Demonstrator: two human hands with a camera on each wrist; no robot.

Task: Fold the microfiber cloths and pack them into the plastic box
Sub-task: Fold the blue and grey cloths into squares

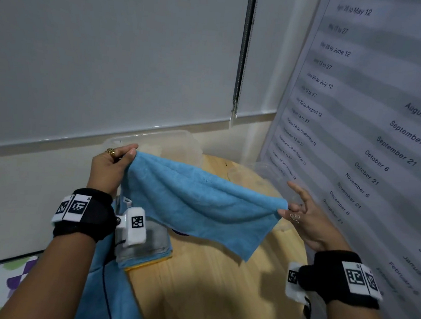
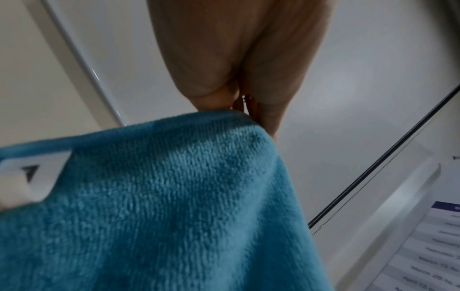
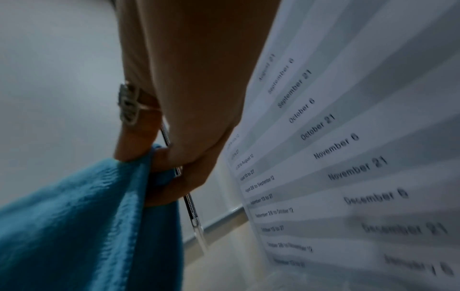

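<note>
Hands are stretching a blue cloth [image 1: 196, 203] above the counter [image 1: 211, 279]. Left hand [image 1: 109, 169] fingers are pinching one corner, right hand [image 1: 307, 218] fingers are pinching the opposite corner, its other fingers spread.

Blue cloth [image 1: 196, 203] held up by two corners, sagging; clear plastic box [image 1: 156, 140] behind, seemingly open.

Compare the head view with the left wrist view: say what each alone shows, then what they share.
Head view only: the round wooden table, the clear plastic box behind the cloth, the stack of cloths, and the right hand pinching one corner. Left wrist view only: the white care tag on the cloth. Both: the blue microfiber cloth pinched by the left hand, and the wall schedule.
</note>
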